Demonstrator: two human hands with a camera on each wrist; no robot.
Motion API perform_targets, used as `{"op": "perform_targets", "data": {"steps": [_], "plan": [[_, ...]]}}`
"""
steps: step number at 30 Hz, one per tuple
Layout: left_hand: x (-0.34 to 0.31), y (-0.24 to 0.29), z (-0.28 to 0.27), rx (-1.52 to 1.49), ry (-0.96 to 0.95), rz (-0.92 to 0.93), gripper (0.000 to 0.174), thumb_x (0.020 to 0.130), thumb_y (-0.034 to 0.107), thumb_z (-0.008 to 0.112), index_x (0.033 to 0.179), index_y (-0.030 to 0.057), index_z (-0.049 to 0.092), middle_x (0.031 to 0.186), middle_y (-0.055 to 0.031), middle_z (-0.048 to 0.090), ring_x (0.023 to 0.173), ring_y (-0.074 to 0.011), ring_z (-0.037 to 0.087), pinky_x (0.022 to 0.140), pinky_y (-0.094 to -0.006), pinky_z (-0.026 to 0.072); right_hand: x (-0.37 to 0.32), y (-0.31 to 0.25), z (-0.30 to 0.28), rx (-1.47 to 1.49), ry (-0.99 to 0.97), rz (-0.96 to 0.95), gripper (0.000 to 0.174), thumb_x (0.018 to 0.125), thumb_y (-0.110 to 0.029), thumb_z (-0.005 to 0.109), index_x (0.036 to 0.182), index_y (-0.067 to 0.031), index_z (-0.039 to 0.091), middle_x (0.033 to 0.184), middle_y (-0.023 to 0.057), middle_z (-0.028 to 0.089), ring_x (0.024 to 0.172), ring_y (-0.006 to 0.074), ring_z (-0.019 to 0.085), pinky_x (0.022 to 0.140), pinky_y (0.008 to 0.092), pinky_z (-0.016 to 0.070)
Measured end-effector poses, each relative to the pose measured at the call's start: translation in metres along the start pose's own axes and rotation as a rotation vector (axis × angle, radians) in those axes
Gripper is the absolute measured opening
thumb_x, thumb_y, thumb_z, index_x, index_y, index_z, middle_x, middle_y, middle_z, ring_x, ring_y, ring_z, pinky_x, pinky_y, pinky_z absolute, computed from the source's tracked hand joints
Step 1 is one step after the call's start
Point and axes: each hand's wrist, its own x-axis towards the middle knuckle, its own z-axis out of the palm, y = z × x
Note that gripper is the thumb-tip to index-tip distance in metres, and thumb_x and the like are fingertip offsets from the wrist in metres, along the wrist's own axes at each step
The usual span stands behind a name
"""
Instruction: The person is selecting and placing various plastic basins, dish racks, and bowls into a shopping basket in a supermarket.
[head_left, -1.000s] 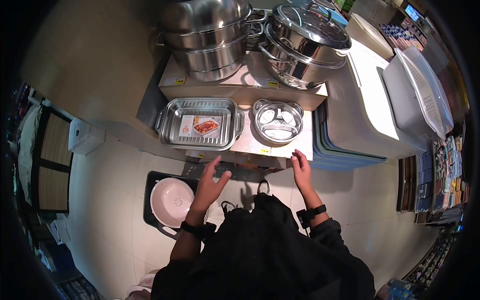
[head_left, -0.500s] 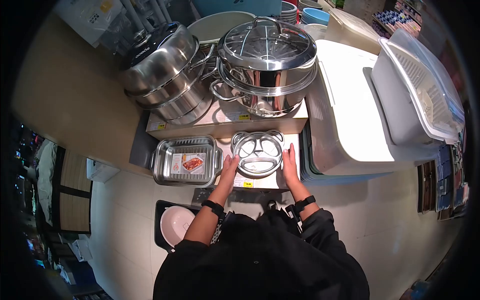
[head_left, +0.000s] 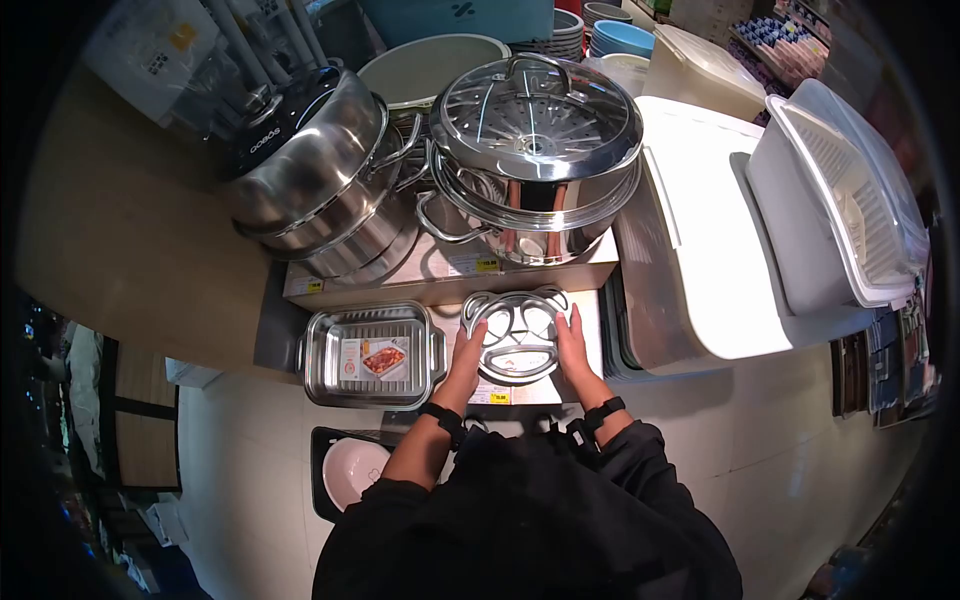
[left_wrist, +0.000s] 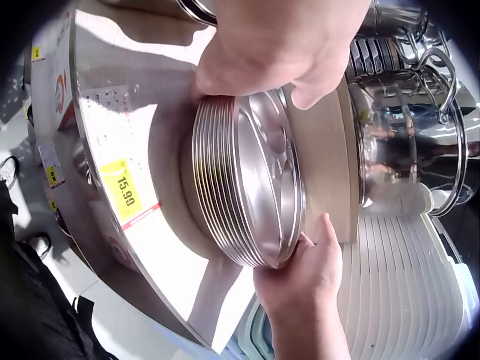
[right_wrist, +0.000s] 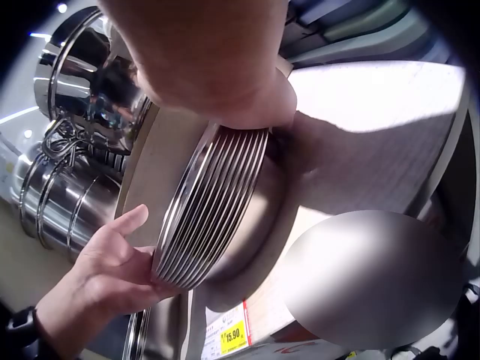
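Observation:
A stack of several steel divided plates [head_left: 517, 360], with bear-like ears, is at the front of the lower shelf. From its left side my left hand [head_left: 466, 358] holds it. My right hand [head_left: 572, 350] grips the opposite side. The right wrist view shows the left hand [right_wrist: 112, 274] with its fingers at the stack's lower edge and its thumb raised. In the left wrist view the right hand [left_wrist: 304, 281] has its fingers around the stack's edge. A shadow lies on the shelf below the plates [left_wrist: 225, 187].
Left of the plates sits a ribbed steel baking tray [head_left: 425, 340]. Behind them, a glass-lidded steamer pot [head_left: 540, 200] and a stacked steel pot [head_left: 330, 170] stand on a raised step. White plastic bins [head_left: 700, 230] border the right. A pink basin [head_left: 350, 470] lies in a black basket below.
Both hands have moved forward from apart above the floor to either side of the plate stack and now hold it. The head view has shifted, showing more of the pots behind.

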Motion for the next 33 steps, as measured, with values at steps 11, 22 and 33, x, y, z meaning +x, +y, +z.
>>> {"op": "perform_targets", "data": {"steps": [11,22,33], "plan": [[-0.004,0.002,0.001,0.063,-0.005,0.024,0.063,0.092,0.03,0.063,0.143,0.0044,0.037,0.134,-0.0126,0.051,0.126,-0.0218,0.045,0.107,-0.0332,0.0323,-0.006,-0.015,-0.003,0.04,-0.058,0.07,0.076,0.099,-0.042,0.048,0.153,-0.0019,0.013,0.153,0.0223,0.027,0.141,0.0298,0.027,0.114,0.0341,0.0212],[-0.119,0.1,-0.117,0.338,0.113,0.445,0.061,0.094,0.021,0.06,0.143,-0.0043,0.034,0.143,-0.0202,0.042,0.134,-0.0283,0.04,0.11,-0.0394,0.0314,-0.086,-0.092,0.028,-0.573,-0.057,-0.497,0.056,0.101,-0.024,0.039,0.147,0.0055,0.025,0.154,0.0234,0.023,0.143,0.036,0.023,0.117,0.0408,0.0176],[-0.111,0.087,-0.31,0.31,0.81,0.339,0.062,0.096,0.036,0.055,0.137,-0.0083,0.04,0.136,-0.021,0.044,0.127,-0.0278,0.042,0.106,-0.0371,0.0304,-0.089,-0.045,0.165,-0.239,-0.415,-0.066,0.067,0.101,-0.034,0.044,0.149,0.005,0.019,0.155,0.0222,0.023,0.145,0.0297,0.02,0.117,0.035,0.0165]]}}
